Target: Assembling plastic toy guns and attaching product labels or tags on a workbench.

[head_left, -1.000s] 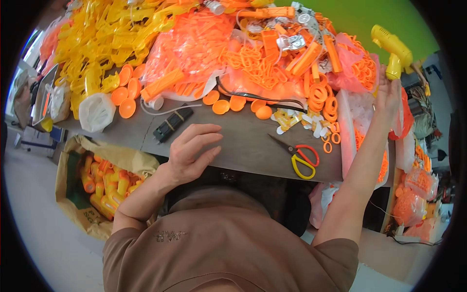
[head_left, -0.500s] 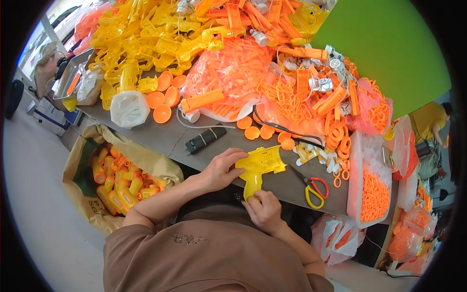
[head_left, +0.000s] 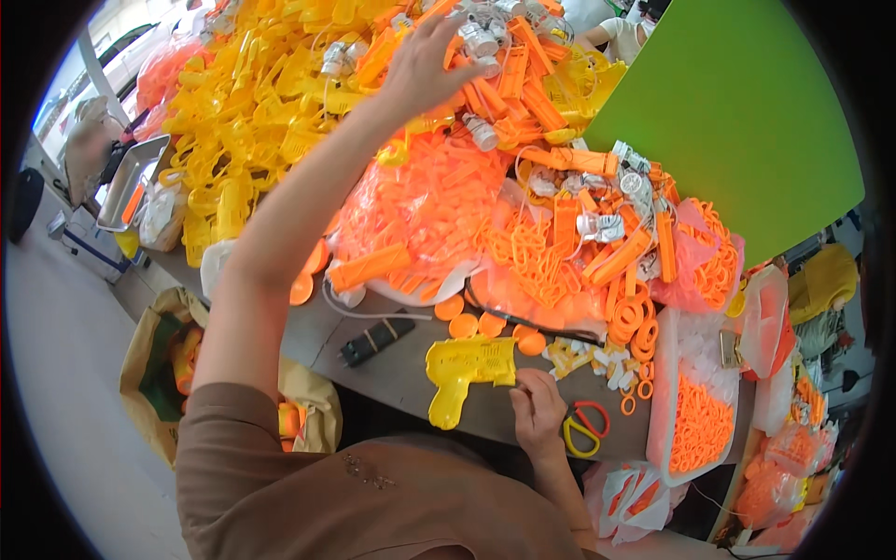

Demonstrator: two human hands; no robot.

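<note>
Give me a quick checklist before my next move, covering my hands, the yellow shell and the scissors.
1. Left hand open: ok, thumb and fingers spread over the orange and white parts.
2. Right hand gripping the shell: cannot tell; its fingertips are at the shell's right end.
3. Shell uncovered: ok, body and handle both show.
4. Scissors fully in view: not ok, only the handles show, beside the right hand.
5. Black bundle apart from the shell: ok, bare table shows between.
</note>
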